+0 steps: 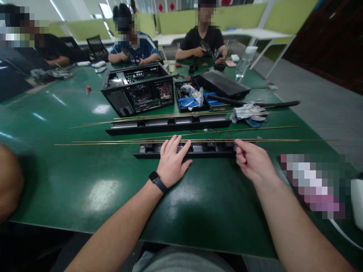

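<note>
A black channel-shaped bar (198, 154) lies on the green table, with thin brass-coloured rods (93, 142) running lengthwise over it and past both its ends. My left hand (173, 161), with a dark watch on the wrist, rests palm down with fingers spread over the rods and the bar's left half. At the bar's right end my right hand (251, 156) is closed, thumb and forefinger pinched on the rods. Behind them is a second black bar (167, 126) with more rods along its top.
An open black computer case (137, 90) stands behind the bars. Right of it are a box holding gloves (193, 97), a black panel (224, 83), a black tube (278, 104) and white gloves (249, 113). Several people sit around; someone's arm (10, 183) is at far left.
</note>
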A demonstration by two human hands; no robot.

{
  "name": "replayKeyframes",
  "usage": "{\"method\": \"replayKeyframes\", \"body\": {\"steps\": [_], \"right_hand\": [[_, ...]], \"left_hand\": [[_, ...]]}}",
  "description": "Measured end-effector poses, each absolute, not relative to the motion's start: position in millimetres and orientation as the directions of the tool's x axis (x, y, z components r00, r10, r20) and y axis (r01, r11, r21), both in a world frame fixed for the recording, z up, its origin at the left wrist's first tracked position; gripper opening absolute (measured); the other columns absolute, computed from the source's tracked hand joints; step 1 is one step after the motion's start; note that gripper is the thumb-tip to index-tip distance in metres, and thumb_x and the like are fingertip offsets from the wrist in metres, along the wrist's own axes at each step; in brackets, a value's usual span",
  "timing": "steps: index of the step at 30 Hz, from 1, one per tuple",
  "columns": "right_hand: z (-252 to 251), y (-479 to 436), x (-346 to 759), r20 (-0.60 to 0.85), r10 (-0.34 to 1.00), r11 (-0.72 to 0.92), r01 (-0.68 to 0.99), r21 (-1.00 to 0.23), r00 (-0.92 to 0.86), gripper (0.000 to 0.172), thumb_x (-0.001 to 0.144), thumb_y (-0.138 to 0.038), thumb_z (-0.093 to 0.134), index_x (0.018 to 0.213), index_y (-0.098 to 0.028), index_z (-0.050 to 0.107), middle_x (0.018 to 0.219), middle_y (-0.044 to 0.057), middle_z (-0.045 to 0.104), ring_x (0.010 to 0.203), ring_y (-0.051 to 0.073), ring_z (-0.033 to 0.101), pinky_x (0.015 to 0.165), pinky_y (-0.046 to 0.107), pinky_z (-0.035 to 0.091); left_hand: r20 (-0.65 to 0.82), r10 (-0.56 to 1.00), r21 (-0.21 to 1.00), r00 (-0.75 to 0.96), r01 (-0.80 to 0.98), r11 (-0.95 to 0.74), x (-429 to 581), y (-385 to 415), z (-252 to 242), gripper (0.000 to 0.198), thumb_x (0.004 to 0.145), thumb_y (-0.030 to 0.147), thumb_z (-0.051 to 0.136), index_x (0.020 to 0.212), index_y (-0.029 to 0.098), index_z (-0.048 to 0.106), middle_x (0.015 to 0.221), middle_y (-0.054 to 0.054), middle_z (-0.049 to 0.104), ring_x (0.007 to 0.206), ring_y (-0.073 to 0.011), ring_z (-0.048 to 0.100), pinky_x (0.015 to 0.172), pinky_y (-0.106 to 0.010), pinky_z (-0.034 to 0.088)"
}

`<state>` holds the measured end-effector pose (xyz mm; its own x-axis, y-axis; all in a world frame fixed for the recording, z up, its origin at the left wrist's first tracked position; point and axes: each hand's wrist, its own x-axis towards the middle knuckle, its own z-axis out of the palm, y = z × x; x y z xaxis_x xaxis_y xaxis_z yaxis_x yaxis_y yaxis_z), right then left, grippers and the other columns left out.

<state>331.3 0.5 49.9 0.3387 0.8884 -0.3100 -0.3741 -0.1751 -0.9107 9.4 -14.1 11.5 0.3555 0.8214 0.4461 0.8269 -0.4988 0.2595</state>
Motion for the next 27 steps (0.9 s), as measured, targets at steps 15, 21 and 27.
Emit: {"method": "replayKeyframes", "body": {"steps": [15,21,27], "right_hand": [[49.6,0.4,328.2,-0.325,0.87,-0.187,-0.361,-0.914,0.371,0.049,0.095,-0.034,0.114,0.09,-0.025,0.066,0.067,-0.006,0.066,0.041,0.007,0.046,0.031,0.015,0.03],[48.0,1.4,328.8,-0.326,0.871,-0.186,-0.369,-0.911,0.367,0.052,0.094,-0.035,0.117,0.095,-0.027,0.066,0.067,-0.006,0.067,0.041,0.007,0.048,0.031,0.014,0.03],[49.0,1.1,328.5,-0.326,0.87,-0.19,-0.358,-0.914,0.37,0.052,0.094,-0.038,0.117,0.095,-0.026,0.067,0.067,-0.007,0.066,0.04,0.007,0.047,0.031,0.014,0.029]], "left_hand": [[0.45,0.815,0.246,0.366,0.826,-0.507,7.9,-14.9,12.5,0.076,0.115,0.027,0.093,0.188,0.032,0.073,0.199,-0.021,0.065,0.19,-0.0474,0.058,0.159,-0.075,0.043],[0.454,0.815,0.255,0.361,0.823,-0.507,7.7,-14.2,10.5,0.078,0.113,0.03,0.095,0.188,0.034,0.072,0.199,-0.021,0.065,0.191,-0.0487,0.056,0.16,-0.078,0.04],[0.445,0.819,0.261,0.361,0.823,-0.505,7.8,-14.2,10.5,0.077,0.114,0.029,0.094,0.188,0.034,0.072,0.2,-0.02,0.064,0.192,-0.0486,0.055,0.159,-0.078,0.041]]}}
